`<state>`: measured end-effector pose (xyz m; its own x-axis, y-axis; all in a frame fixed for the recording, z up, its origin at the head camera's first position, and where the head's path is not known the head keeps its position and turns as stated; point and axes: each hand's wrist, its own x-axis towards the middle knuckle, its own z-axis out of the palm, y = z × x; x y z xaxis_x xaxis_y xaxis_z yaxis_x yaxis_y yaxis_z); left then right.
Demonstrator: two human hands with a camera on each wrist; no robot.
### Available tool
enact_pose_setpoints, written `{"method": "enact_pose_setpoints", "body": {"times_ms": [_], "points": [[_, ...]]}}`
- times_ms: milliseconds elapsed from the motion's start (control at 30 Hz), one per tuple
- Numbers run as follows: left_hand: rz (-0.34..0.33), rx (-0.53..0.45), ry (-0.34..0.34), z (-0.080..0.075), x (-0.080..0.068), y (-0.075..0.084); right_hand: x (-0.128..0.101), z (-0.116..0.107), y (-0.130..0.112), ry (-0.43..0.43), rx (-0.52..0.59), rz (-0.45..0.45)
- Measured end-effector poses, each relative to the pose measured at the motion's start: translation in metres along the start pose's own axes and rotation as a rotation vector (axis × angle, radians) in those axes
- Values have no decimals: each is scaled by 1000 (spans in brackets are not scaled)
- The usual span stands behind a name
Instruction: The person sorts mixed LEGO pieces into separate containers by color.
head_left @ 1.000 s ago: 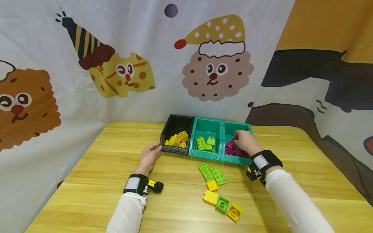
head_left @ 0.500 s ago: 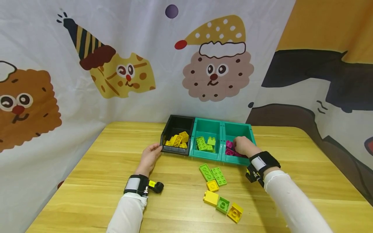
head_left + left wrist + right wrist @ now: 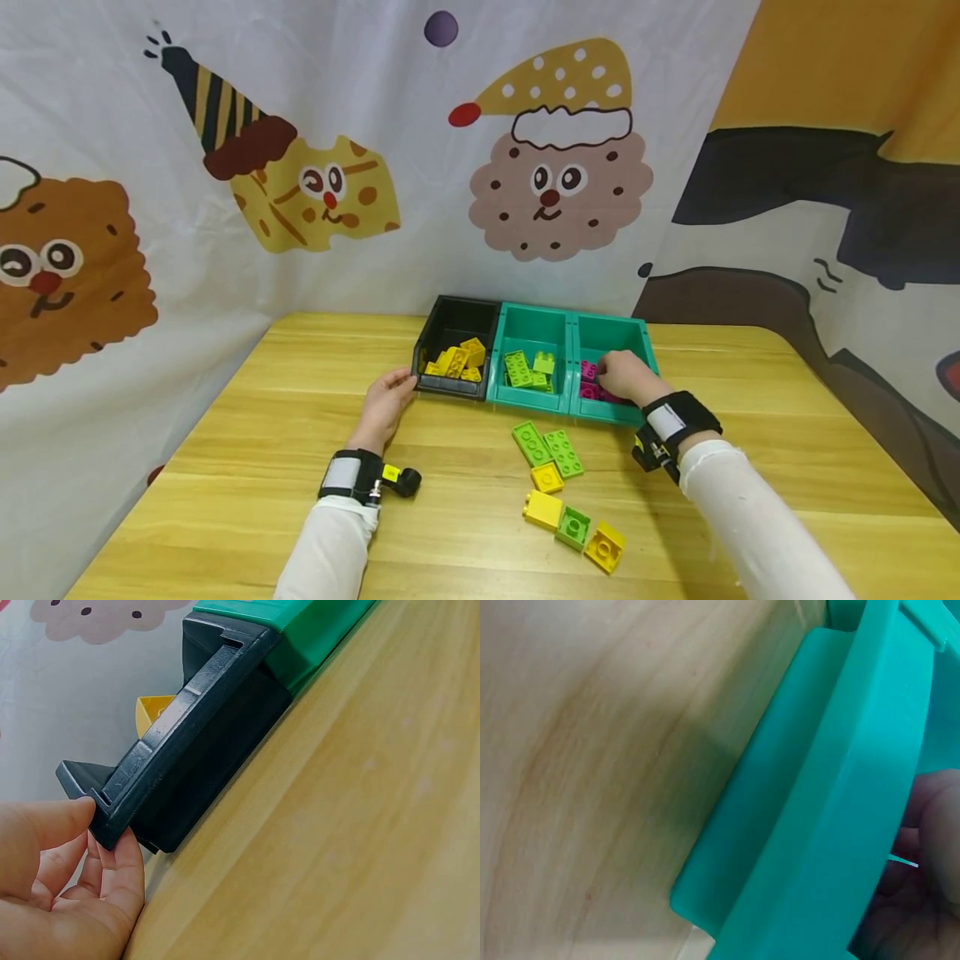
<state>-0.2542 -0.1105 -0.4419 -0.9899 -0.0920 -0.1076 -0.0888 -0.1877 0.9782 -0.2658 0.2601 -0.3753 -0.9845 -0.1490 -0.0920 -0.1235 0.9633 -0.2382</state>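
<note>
Three bins in a row: a black bin (image 3: 453, 350), a middle teal bin (image 3: 534, 360) and a right teal bin (image 3: 611, 367) stand touching side by side toward the far edge of a wooden table (image 3: 225, 467), in front of a cartoon-printed cloth backdrop (image 3: 225, 167).
Left hand: the left hand (image 3: 384, 404) rests at the black bin's near left corner; in the left wrist view the thumb and fingers (image 3: 120, 859) lightly pinch that corner, holding the bin steady.
Right hand: the right hand (image 3: 628, 377) is down inside the right teal bin, resting on the magenta bricks (image 3: 589, 381). Whether its fingers grip a brick or lie slack cannot be told; the right wrist view shows mostly the bin wall (image 3: 832, 795).
Change: one second ago the right hand was raised over the bin with a magenta brick at its fingertips; it now sits lower among the pile, so the brick appears to have gone into that bin.
Bin contents: yellow bricks (image 3: 457, 360) lie in the black bin, green bricks (image 3: 527, 369) in the middle one.
Loose bricks: two green plates (image 3: 547, 446) and a yellow brick (image 3: 547, 477) lie on the table before the bins, with two yellow bricks (image 3: 542, 508) and one green brick (image 3: 573, 527) nearer the person.
</note>
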Motion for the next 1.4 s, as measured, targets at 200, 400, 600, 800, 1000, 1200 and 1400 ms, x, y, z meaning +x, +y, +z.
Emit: {"method": "enact_pose_setpoints", "body": {"times_ms": [200, 400, 600, 800, 1000, 1200, 1400], "points": [[-3, 1, 4, -1, 0, 0, -4, -10, -3, 59, 42, -66], [-12, 19, 8, -2, 1, 0, -15, -26, -11, 99, 109, -165], [-7, 15, 4, -2, 2, -1, -31, -37, -25, 152, 184, -240], [2, 9, 10, -3, 2, -2, -49, -35, -45, 150, 211, -306], [0, 12, 5, -3, 2, -3, -63, -21, -57, 125, 244, -364], [-2, 14, 2, -2, 2, -2, -77, -5, -62, 84, 249, -397], [-2, 0, 0, -1, 2, -1, -89, 3, -61, 27, 276, -407]]}}
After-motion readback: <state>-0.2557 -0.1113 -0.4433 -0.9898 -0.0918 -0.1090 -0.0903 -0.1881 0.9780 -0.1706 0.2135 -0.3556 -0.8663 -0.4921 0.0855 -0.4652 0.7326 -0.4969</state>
